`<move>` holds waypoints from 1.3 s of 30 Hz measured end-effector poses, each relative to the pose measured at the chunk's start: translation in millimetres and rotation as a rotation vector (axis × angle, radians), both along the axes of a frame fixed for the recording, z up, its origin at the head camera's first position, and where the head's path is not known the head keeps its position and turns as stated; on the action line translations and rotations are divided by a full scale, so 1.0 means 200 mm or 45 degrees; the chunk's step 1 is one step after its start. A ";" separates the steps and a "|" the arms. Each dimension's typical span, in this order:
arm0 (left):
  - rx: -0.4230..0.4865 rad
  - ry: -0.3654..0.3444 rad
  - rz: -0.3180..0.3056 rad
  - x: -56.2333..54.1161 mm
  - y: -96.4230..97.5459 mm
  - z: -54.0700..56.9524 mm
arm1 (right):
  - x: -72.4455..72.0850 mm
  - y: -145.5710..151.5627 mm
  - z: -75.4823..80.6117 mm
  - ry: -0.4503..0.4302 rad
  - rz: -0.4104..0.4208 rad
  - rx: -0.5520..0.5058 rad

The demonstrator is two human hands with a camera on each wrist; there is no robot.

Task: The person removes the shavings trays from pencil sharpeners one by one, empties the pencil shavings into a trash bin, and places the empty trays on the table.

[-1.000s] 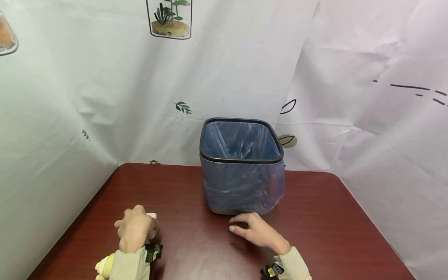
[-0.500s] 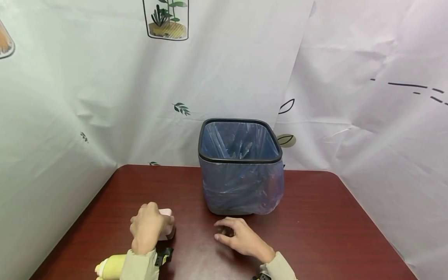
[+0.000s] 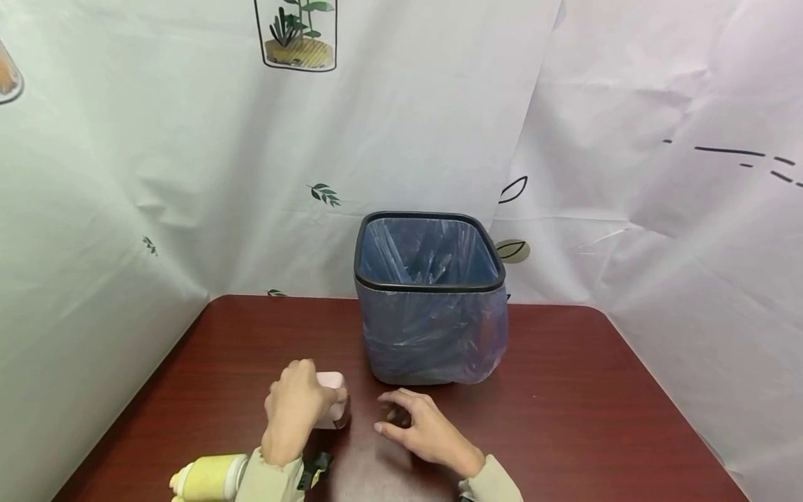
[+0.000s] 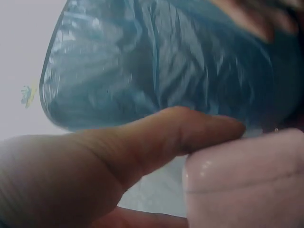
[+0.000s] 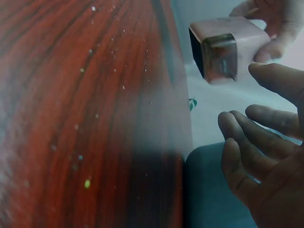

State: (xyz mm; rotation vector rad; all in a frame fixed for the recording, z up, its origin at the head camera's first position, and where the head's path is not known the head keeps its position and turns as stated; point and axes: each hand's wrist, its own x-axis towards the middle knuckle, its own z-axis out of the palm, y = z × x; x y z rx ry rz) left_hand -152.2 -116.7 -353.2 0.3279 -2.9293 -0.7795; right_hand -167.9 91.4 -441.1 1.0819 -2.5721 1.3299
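Note:
My left hand (image 3: pixel 296 404) grips a small pink boxy device (image 3: pixel 330 381) over the table, left of the bin. In the right wrist view the pink device (image 5: pixel 247 35) shows a dark see-through window on one side and a black end. Along its edge lies the thumb (image 4: pixel 190 128) in the left wrist view. My right hand (image 3: pixel 426 429), fingers loosely bent and holding nothing, hovers in front of the bin with its fingertips towards the device. Much of the left fingers' grip is hidden behind the hand in the head view.
A bin (image 3: pixel 433 335) lined with a blue plastic bag stands at the back middle of the dark red table (image 3: pixel 564 404). A yellow bottle (image 3: pixel 210 477) lies by the left sleeve. Small crumbs (image 5: pixel 87 183) dot the tabletop. White printed sheets hang behind.
The left hand has carried the pink device to the right, towards the right hand. The right hand has moved left. More of the yellow bottle shows from behind the left sleeve.

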 end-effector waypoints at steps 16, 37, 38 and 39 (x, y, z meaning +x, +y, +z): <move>0.054 -0.041 -0.113 0.02 0.14 0.02 | 0.01 -0.01 -0.02 -0.029 0.059 -0.028; 0.056 -0.044 -0.137 0.05 0.16 0.04 | 0.04 -0.03 0.00 0.035 -0.003 -0.022; 0.058 -0.041 -0.141 0.05 0.16 0.04 | 0.04 -0.03 0.00 0.035 -0.009 -0.022; 0.062 -0.040 -0.145 0.05 0.16 0.04 | 0.04 -0.03 0.00 0.028 -0.009 -0.028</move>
